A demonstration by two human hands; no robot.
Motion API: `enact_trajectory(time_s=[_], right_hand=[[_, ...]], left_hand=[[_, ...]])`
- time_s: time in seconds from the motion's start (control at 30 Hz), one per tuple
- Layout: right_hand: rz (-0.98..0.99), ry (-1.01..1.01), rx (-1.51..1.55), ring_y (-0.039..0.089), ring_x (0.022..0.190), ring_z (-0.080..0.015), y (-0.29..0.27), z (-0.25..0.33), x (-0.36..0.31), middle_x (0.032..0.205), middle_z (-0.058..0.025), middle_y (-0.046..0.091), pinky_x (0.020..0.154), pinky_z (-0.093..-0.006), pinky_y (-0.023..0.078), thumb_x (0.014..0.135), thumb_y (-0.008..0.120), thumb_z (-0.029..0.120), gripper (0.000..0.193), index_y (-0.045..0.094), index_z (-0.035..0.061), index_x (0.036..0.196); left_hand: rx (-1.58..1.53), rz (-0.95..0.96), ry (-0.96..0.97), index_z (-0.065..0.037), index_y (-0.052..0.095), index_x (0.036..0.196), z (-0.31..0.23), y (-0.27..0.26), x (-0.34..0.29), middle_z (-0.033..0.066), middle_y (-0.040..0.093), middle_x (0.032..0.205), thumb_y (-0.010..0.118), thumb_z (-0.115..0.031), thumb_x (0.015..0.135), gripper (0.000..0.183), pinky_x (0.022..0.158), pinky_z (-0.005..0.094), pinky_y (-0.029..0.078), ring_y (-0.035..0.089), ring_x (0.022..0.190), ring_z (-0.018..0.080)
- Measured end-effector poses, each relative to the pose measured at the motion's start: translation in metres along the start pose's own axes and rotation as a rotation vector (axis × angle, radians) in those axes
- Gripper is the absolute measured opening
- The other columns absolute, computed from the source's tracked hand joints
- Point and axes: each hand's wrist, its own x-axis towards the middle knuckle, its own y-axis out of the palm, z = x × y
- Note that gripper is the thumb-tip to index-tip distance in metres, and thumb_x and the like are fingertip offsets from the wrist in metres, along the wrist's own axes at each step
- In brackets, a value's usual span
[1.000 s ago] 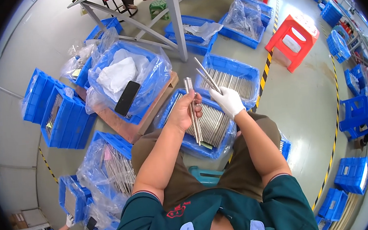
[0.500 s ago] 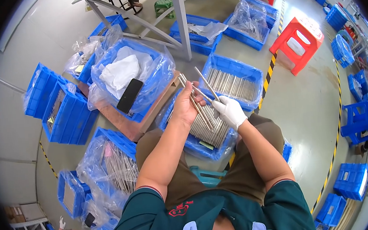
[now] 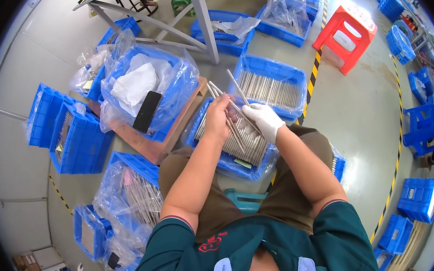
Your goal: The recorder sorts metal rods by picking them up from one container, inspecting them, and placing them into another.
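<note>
My bare left hand [image 3: 220, 120] is closed around several thin metal rods [image 3: 238, 137], which slant down over a blue bin [image 3: 267, 166] between my knees. In that plastic-lined bin lies a layer of similar rods [image 3: 254, 152]. My right hand [image 3: 263, 121], in a white glove, touches the left hand's fingers. It pinches one metal rod [image 3: 237, 86] that points up and away; the rod's lower end is hidden by the glove. Just beyond stands a second blue bin [image 3: 300, 108] with a row of metal rods [image 3: 270, 89] in it.
A phone [image 3: 147, 111] and white cloth [image 3: 134, 89] rest on a plastic-lined bin at left, above a wooden pallet [image 3: 148, 147]. More long rods [image 3: 142, 196] lie in a bin by my left knee. A red stool [image 3: 346, 36] and table leg [image 3: 203, 23] stand ahead.
The view has tilted a little, so the bins sit higher in it. My right hand has come closer against my left, and its rod has shifted with it. Both hands keep their hold.
</note>
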Motion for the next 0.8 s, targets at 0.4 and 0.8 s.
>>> enact_trajectory(time_s=[0.4, 0.8], right_hand=[[-0.123, -0.187, 0.037, 0.046, 0.052, -0.0082, 0.003, -0.015, 0.006, 0.061, -0.0002, 0.051, 0.046, -0.0234, 0.037, 0.087, 0.058, 0.024, 0.021, 0.059, 0.0032, 0.087], [-0.201, -0.228, 0.049, 0.03, 0.043, -0.0042, -0.017, 0.014, 0.011, 0.054, 0.0058, 0.037, 0.04, -0.0211, 0.021, 0.09, 0.056, 0.033, 0.029, 0.059, 0.005, 0.083]], left_hand=[[0.013, 0.191, -0.136, -0.009, 0.061, 0.099, 0.008, 0.011, -0.017, -0.004, 0.049, 0.067, 0.053, -0.031, 0.092, 0.024, 0.047, 0.0214, 0.037, 0.042, 0.055, 0.0065], [0.235, 0.208, -0.067, -0.009, 0.057, 0.084, -0.007, 0.006, -0.015, -0.0048, 0.046, 0.062, 0.052, -0.027, 0.091, 0.02, 0.047, 0.0187, 0.032, 0.04, 0.053, 0.0036]])
